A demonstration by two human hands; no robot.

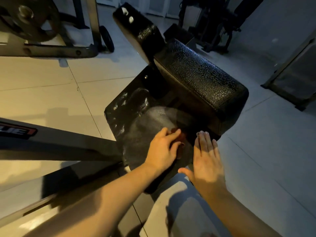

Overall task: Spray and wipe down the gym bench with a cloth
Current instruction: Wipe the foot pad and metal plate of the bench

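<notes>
The black gym bench fills the middle of the head view: a flat seat pad (135,120) with wet, shiny smears, a raised textured pad (201,77) behind it, and a worn backrest (136,26) further back. My left hand (162,149) presses a dark reddish cloth (181,139) onto the seat pad's near right part; most of the cloth is hidden under the fingers. My right hand (206,159) lies flat, fingers together, on the seat's right edge, holding nothing. No spray bottle is in view.
A grey machine frame beam (56,142) runs along the left, close to the seat. A weight plate (29,17) on a rack stands at the top left. Dark equipment (217,23) stands at the back, a metal frame (294,74) at the right. Tiled floor (51,93) surrounds the bench.
</notes>
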